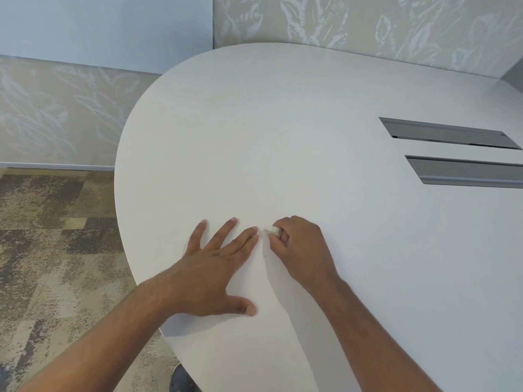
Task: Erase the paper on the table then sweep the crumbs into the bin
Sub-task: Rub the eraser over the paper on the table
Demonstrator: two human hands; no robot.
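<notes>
A white sheet of paper (271, 278) lies on the white table (254, 123), its edges barely distinguishable from the tabletop. My left hand (218, 267) presses flat on the paper with fingers spread. My right hand (300, 244) pinches a small white eraser (271, 230) and holds its tip on the paper, just right of my left fingertips. A tiny dark mark (265, 255) shows on the paper below the eraser. No bin is in view.
Two grey recessed cable slots (450, 134) (467, 172) sit in the tabletop at the right. The table's rounded edge runs along the left, with patterned carpet (51, 236) below. A dark round object (181, 380) shows under the table's near edge.
</notes>
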